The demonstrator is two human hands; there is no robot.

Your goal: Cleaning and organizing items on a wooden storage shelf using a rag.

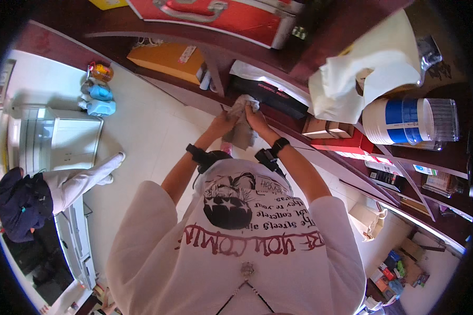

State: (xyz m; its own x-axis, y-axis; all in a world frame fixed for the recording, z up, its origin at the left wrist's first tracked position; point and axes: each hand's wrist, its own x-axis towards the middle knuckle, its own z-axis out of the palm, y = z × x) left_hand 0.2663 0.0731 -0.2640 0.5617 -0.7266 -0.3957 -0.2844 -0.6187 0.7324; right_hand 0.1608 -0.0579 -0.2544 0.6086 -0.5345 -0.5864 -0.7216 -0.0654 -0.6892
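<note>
Both hands are raised before my chest, close to the edge of a dark wooden shelf unit (260,55). A crumpled greyish cloth (240,136) is gripped between them, bunched at the top and hanging loose below. My left hand (224,124) has the cloth's left side, and my right hand (256,118) pinches its upper right part. Some of the fingers are hidden by the folds. Just beyond the cloth, a black box (268,94) with printed letters lies in a shelf compartment, white material along its top.
A red case (213,17) with a metal handle sits on the upper surface. An orange box (167,61), stacked paper cups (398,120) and a pale paper bag (347,84) occupy the shelves. Bottles (98,106) stand by the left wall. Another person (35,197) is at the left.
</note>
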